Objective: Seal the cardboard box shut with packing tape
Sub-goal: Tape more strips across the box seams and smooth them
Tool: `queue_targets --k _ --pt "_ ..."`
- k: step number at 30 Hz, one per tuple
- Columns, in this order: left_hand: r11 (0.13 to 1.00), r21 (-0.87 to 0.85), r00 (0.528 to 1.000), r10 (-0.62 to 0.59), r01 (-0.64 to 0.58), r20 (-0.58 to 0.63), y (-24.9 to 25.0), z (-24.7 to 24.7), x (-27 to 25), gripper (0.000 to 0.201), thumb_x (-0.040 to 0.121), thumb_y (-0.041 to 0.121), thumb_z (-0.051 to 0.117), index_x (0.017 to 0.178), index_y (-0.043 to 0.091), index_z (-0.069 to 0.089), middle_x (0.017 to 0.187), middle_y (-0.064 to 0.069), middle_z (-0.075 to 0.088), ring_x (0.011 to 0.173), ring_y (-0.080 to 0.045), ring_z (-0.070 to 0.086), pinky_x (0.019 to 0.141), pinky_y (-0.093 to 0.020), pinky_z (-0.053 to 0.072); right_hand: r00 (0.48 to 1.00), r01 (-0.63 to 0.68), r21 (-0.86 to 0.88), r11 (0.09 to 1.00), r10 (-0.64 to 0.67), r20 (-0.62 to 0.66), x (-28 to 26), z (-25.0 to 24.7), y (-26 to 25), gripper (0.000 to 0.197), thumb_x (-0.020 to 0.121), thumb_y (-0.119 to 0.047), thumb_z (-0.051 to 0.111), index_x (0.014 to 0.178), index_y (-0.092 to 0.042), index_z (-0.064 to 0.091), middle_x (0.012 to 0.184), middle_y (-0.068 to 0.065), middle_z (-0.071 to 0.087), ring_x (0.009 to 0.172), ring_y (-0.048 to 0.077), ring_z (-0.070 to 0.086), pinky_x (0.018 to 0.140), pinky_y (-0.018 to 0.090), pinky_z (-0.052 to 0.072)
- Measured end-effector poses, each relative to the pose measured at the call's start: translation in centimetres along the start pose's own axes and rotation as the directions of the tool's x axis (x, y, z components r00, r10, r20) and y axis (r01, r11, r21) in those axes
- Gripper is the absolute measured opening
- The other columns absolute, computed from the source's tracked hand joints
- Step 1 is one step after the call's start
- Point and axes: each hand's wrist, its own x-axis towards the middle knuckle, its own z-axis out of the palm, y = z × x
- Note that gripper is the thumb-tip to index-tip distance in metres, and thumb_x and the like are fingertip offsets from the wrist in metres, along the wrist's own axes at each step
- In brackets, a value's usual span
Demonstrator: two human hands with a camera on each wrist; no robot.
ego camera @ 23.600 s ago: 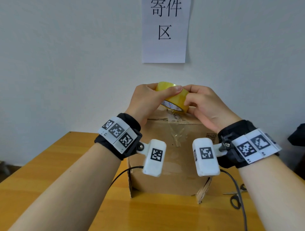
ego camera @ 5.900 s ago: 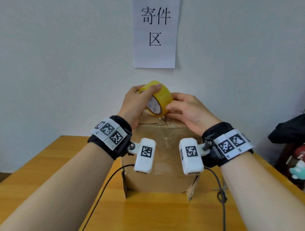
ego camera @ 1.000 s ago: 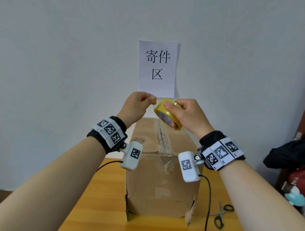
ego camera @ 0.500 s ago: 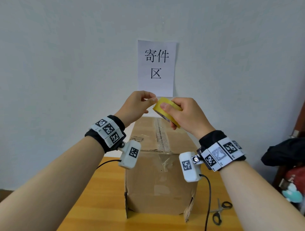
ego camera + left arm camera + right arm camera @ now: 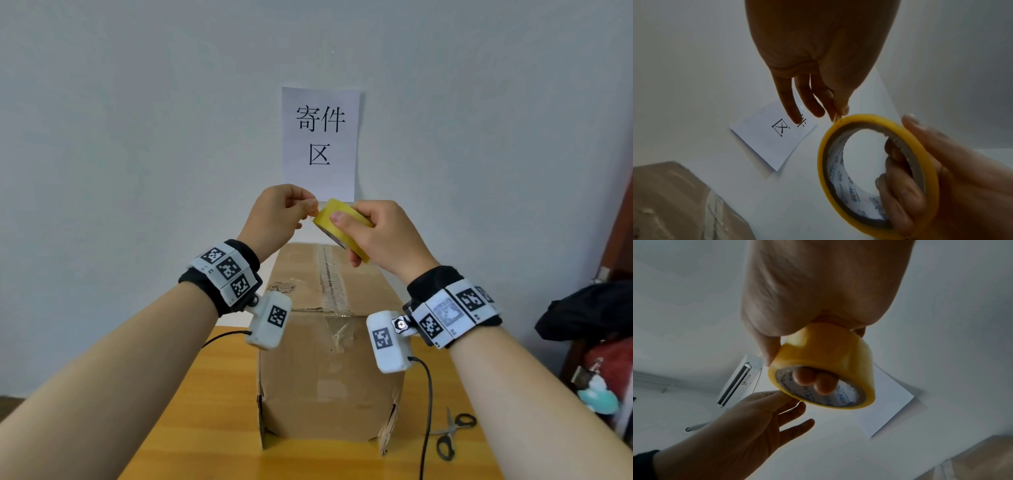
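Observation:
A tall cardboard box (image 5: 329, 377) stands on the wooden table (image 5: 212, 428), its top seam covered by clear tape. Above the box's far end my right hand (image 5: 373, 236) grips a yellow roll of packing tape (image 5: 337, 222), thumb on the outer face and fingers through the core. The same roll (image 5: 875, 175) (image 5: 824, 368) fills both wrist views. My left hand (image 5: 284, 216) is just left of the roll, thumb and forefinger pinching at the roll's edge where the tape end lies. The tape end itself is too thin to make out.
Black-handled scissors (image 5: 452, 435) lie on the table right of the box. A paper sign (image 5: 320, 140) hangs on the white wall behind. Dark clothing and a bag (image 5: 589, 318) sit at the far right. Wrist camera cables trail over the table.
Over the last second both hands dropped slightly, staying together above the box. The left thumb and forefinger closed in on the roll's edge. Earlier the roll was held low against the box top.

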Motion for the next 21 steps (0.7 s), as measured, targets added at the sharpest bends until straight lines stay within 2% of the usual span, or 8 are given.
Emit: queue_targets --k 2,4,6,8,10,13,17,21 --pt "0.999 0.040 1.000 0.005 -0.005 0.014 0.1 -0.2 -0.2 0.011 0.096 0.014 0.061 0.088 0.015 0.067 0.082 0.003 0.072 0.087 -0.025 0.067 0.084 -0.042 0.057 1.000 -0.029 -0.044 0.999 0.029 0.003 0.0 -0.1 -0.1 0.033 0.095 -0.042 0.059 0.078 -0.015 0.067 0.054 0.009 0.066 0.046 0.022 0.065 0.062 0.029 0.049" --pt "0.997 0.076 1.000 0.009 -0.010 0.017 0.3 -0.6 -0.4 0.012 0.096 0.016 0.060 0.086 0.019 0.066 0.081 0.006 0.072 0.092 -0.028 0.067 0.087 -0.045 0.056 0.997 -0.075 -0.105 0.992 0.076 0.000 -0.1 -0.1 0.1 0.039 0.094 -0.046 0.058 0.075 -0.013 0.064 0.053 0.006 0.067 0.046 0.020 0.065 0.077 0.034 0.050" --pt "0.993 0.113 1.000 0.019 -0.021 0.021 0.5 -0.9 -0.6 0.014 0.097 0.018 0.059 0.086 0.022 0.065 0.082 0.007 0.072 0.092 -0.024 0.067 0.088 -0.044 0.055 0.992 -0.127 -0.186 0.974 0.126 -0.015 -0.2 -0.2 0.5 0.042 0.093 -0.051 0.056 0.074 -0.015 0.063 0.052 0.002 0.068 0.046 0.017 0.065 0.093 0.042 0.048" --pt "0.987 0.156 0.999 0.025 -0.031 0.042 0.7 -1.0 -0.8 0.014 0.098 0.019 0.057 0.087 0.023 0.064 0.084 0.008 0.072 0.090 -0.019 0.066 0.088 -0.043 0.055 0.986 -0.165 -0.247 0.955 0.165 -0.018 -0.5 -0.2 0.7 0.044 0.093 -0.055 0.054 0.075 -0.016 0.064 0.053 -0.001 0.069 0.047 0.014 0.066 0.098 0.048 0.046" --pt "0.987 0.162 0.999 0.005 -0.012 0.042 0.6 -1.1 -0.9 0.014 0.100 0.020 0.054 0.091 0.022 0.065 0.085 0.009 0.072 0.087 -0.011 0.064 0.089 -0.041 0.054 0.984 -0.172 -0.293 0.941 0.178 -0.005 -0.8 -0.2 0.6 0.044 0.094 -0.056 0.052 0.077 -0.018 0.064 0.053 -0.002 0.069 0.050 0.012 0.067 0.103 0.045 0.039" --pt "0.992 0.125 0.999 -0.032 0.028 0.026 0.4 -1.2 -1.2 0.015 0.099 0.026 0.055 0.097 0.020 0.068 0.086 0.009 0.074 0.085 -0.007 0.061 0.085 -0.036 0.053 0.986 -0.142 -0.354 0.924 0.165 0.035 -1.4 -0.4 0.1 0.042 0.096 -0.057 0.047 0.081 -0.020 0.062 0.054 -0.003 0.070 0.062 0.011 0.068 0.103 0.039 0.029" --pt "0.989 0.148 0.999 -0.031 0.028 0.016 0.6 -1.4 -1.5 0.022 0.089 0.030 0.072 0.108 0.020 0.066 0.089 0.009 0.071 0.085 -0.001 0.063 0.072 -0.018 0.044 0.982 -0.120 -0.342 0.932 0.163 0.099 -2.2 -0.6 -0.4 0.041 0.098 -0.056 0.046 0.088 -0.020 0.061 0.058 0.000 0.071 0.079 0.003 0.060 0.094 0.034 0.033" --pt "0.982 0.181 0.996 -0.067 0.056 0.053 0.6 -1.9 -1.2 0.043 0.087 0.031 0.074 0.125 0.023 0.056 0.092 0.006 0.072 0.089 -0.005 0.064 0.077 -0.024 0.046 0.978 -0.102 -0.266 0.959 0.146 0.151 -2.3 -0.7 -0.1 0.039 0.092 -0.061 0.051 0.085 -0.024 0.061 0.057 0.002 0.071 0.079 0.005 0.062 0.096 0.043 0.045"
